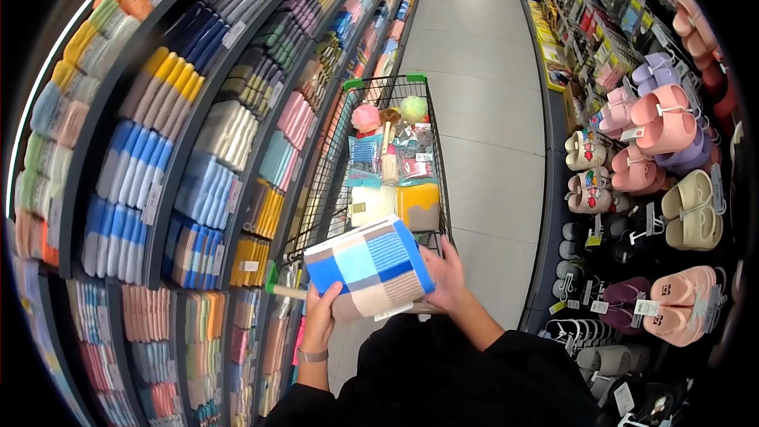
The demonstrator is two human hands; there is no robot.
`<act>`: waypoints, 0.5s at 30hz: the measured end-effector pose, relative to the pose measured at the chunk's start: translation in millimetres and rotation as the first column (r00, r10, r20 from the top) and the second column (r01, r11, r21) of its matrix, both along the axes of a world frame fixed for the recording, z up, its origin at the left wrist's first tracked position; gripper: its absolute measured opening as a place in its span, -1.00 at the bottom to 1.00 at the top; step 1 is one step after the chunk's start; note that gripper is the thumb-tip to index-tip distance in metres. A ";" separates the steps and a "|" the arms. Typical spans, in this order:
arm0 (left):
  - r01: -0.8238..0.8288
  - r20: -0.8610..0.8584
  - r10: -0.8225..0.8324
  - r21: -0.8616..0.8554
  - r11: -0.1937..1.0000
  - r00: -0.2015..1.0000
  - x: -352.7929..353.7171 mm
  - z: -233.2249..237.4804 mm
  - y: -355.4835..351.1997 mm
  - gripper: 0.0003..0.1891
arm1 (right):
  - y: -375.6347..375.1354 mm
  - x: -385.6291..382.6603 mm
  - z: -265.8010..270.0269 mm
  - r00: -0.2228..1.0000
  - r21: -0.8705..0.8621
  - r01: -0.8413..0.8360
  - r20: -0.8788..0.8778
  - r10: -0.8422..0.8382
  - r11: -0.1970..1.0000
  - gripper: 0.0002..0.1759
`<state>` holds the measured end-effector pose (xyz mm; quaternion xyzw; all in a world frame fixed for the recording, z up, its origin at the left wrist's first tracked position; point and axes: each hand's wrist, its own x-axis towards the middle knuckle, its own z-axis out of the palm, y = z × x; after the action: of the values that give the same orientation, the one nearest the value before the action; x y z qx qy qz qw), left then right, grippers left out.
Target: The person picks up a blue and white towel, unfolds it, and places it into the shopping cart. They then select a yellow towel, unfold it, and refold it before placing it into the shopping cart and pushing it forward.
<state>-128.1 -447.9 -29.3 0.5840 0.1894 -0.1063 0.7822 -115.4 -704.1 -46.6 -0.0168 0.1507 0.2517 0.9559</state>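
Observation:
A folded towel [368, 267] in blue, white and beige checks is held level in front of my body, over the near end of the shopping cart. My left hand [320, 312] grips its lower left edge, thumb on top. At the right edge, my right hand [447, 275] supports the towel, its fingers partly hidden behind it. Inside the shopping cart [439, 150] lie a pink bath puff [366, 117], a pale green bath puff [413, 108], a wooden-handled brush [387, 138], several blue packets [364, 150], a cream folded towel [371, 204] and a yellow one [418, 205].
Shelves of folded towels [198, 190] line the left side, close to the cart. Slippers [664, 119] hang on the right-hand rack, with packaged goods [585, 24] farther along. The tiled aisle floor [482, 95] runs ahead between them.

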 end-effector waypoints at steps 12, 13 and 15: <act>0.523 0.152 -0.503 -0.337 0.783 0.851 170.1 -39.5 20.3 -0.16 | -25.1 67.7 11.5 0.964 -0.867 0.114 0.214 0.156 0.486 -0.42; 0.609 0.145 -0.595 -0.298 0.736 0.790 185.6 -35.2 20.2 -0.19 | -24.7 76.8 6.5 0.966 -0.911 0.090 0.179 0.188 0.403 -0.45; 0.727 0.051 -0.730 -0.163 0.667 0.681 214.4 -58.1 26.7 -0.23 | -26.6 98.0 -16.8 0.960 -0.930 0.057 0.151 0.235 0.363 -0.45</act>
<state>86.3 -421.2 -87.4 0.5409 -0.0619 -0.4310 0.7196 -17.4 -730.7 -63.4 -0.5916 0.1388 0.1706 0.7756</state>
